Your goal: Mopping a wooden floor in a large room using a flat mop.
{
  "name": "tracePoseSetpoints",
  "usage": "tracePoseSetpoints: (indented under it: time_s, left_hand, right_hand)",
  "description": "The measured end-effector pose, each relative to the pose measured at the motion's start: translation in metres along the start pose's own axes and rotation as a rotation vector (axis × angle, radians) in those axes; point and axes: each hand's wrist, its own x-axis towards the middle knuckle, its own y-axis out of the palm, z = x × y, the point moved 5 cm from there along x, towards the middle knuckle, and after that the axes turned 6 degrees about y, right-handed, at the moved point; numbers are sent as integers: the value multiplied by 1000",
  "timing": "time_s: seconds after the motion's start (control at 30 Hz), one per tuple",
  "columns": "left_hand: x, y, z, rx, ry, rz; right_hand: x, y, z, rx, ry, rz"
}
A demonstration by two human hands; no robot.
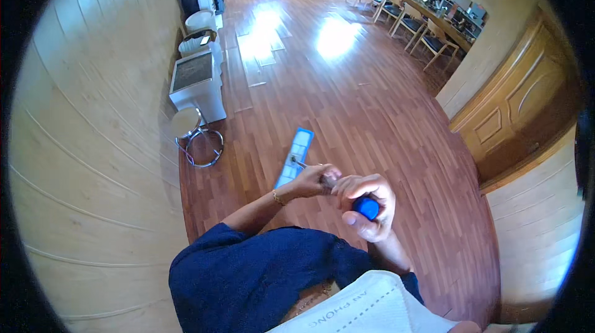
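Observation:
A flat mop with a blue-edged, pale rectangular head (300,142) lies against the wood floor ahead of me. Its handle rises toward me and is seen nearly end on. My left hand (313,182), with a bracelet at the wrist, is closed round the handle's shaft. Nearer to me and to the right, my right hand (375,206) wraps the upper end of the handle, where a round blue cap (365,208) shows between thumb and fingers. Most of the shaft is hidden behind my hands.
Along the left wall stand a round stool (187,123), a white box-shaped unit with a dark top (194,74), and several bins and bags. Chairs (437,41) line a long counter (427,9) at the far right. A wooden door (517,100) is on the right.

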Motion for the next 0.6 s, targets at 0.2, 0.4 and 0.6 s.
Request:
tracePoseSetpoints:
  time_s: [0.2, 0.4, 0.6]
  left_hand:
    - [-17, -63, -151, -653, 195, 20]
    - [-42, -91, -273, 119, 743, -71]
    - [-66, -90, -296, 191, 643, 60]
  right_hand:
    - [13, 30, -12, -221, -57, 155]
    - [21, 60, -122, -167, 113, 288]
    - [-22, 54, -291, -481, 328, 441]
